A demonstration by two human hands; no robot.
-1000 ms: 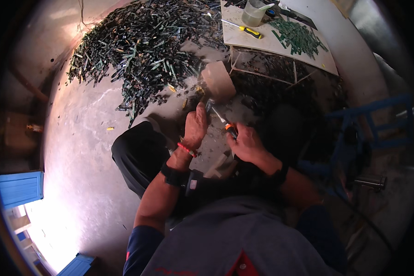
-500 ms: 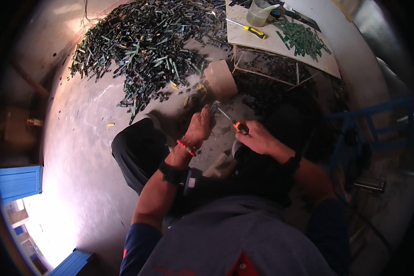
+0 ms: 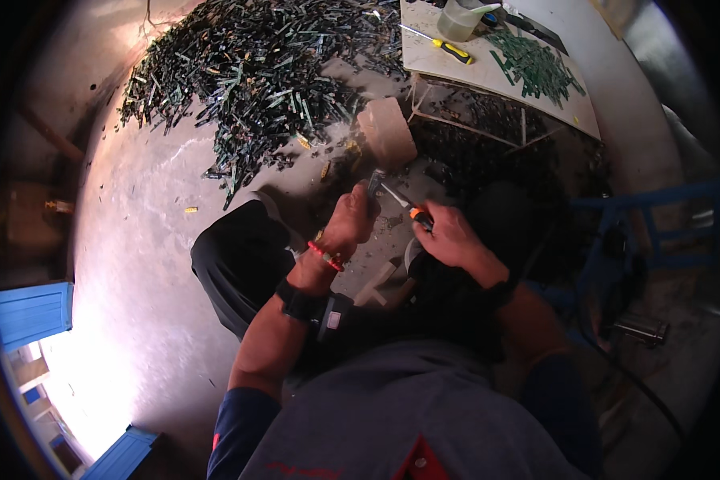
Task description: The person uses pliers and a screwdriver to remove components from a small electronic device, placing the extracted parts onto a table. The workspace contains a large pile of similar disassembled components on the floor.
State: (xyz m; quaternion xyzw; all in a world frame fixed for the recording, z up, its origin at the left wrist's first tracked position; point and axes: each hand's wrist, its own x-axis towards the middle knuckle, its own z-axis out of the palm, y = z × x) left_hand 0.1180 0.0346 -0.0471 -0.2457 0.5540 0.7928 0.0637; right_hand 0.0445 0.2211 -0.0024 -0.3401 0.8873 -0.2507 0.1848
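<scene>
Concrete floor [image 3: 136, 240] is taking up most of the view, with a big heap of dark green strips [image 3: 248, 80] lying across the top left. Person is sitting on the floor, dark trouser knee [image 3: 240, 264] pointing left. Left hand [image 3: 350, 220] is curling closed around something small; what it is gripping is too hidden to tell. Right hand [image 3: 448, 236] is wrapping shut around the orange handle of a screwdriver [image 3: 400, 202]. Its metal shaft is running up and left, tip ending right beside the left hand's fingers, so the tool is sitting between the two hands, just in front of the body. Pale block [image 3: 385, 132] is standing on the floor just beyond the hands, with dark scraps lying around it. White board [image 3: 488, 76] is sitting at top right, carrying a yellow-handled screwdriver [image 3: 448, 48], a clear cup [image 3: 460, 20] and a smaller pile of green strips [image 3: 536, 64]. Blue frame [image 3: 664, 224] is standing well off to the right.
</scene>
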